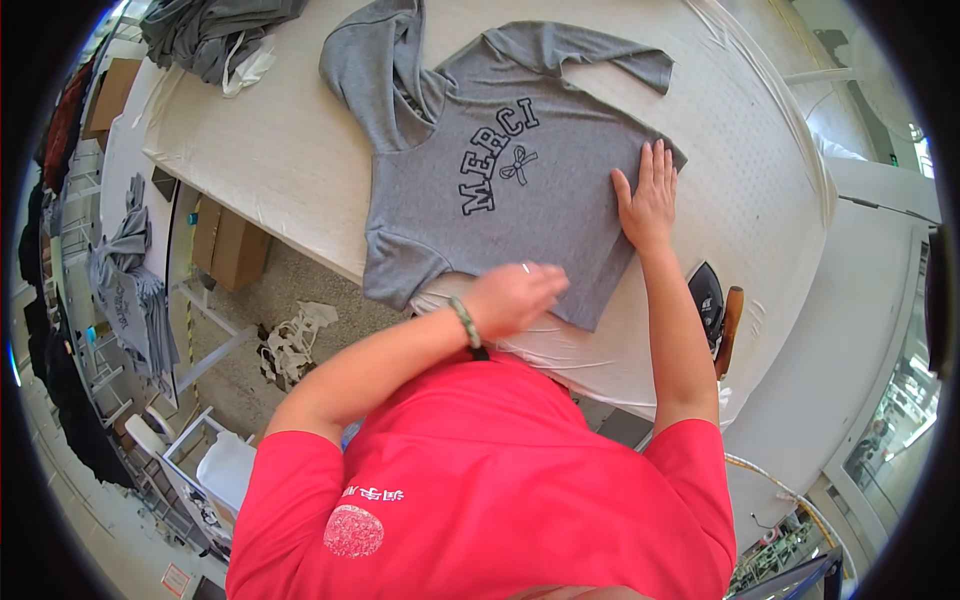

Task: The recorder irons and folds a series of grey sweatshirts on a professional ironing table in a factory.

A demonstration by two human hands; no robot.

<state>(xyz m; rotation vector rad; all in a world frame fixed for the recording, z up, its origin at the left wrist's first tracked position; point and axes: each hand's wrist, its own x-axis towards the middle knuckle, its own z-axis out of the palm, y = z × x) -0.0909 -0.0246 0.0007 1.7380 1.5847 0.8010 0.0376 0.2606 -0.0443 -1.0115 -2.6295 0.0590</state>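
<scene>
A grey hooded sweatshirt [540, 220] with dark outlined lettering and a small bow on its front lies spread out on a cloth-covered table [745, 160]. Its hood points to the far left and its hem faces right. My right hand [650, 200] rests flat on the hem's far part, fingers stretched out. Above the near edge of the sweatshirt, beside a sleeve, is my left hand [515, 300]. Its fingers reach to the right, slightly blurred, with nothing seen in them. I cannot tell whether it touches the cloth.
An iron [707, 303] with a wooden handle stands right of my right forearm. Grey garments [205, 35] are heaped at the far left. More grey garments [140, 290] hang over a side table. A cardboard box [232, 245] and pale cloth scraps [298, 340] are below.
</scene>
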